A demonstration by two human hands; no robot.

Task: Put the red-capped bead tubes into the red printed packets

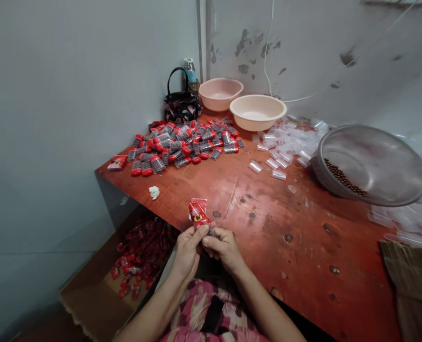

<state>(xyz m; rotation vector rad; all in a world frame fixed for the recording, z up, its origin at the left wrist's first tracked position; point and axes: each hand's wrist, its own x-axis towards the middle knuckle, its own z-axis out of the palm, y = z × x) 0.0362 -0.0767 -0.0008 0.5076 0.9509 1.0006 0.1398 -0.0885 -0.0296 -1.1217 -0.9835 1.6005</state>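
Observation:
My left hand is closed on a small red printed plastic packet, its thumb pressed on the lower part. The packet's clear top edge points away from me. Touching its lower end is my right hand, thumb and fingers pinched together. A dark bit shows between the right fingers, mostly hidden, so its kind is unclear. Both hands are close together over the table's near edge. Further back on the red table lies a pile of small clear containers with red caps and dark contents.
Loose clear plastic tubes lie at the right. Beside them, a tilted grey basin holds small brown balls. Behind are a pink basin, a cream basin and a black handbag. Below left, a cardboard box holds many red packets.

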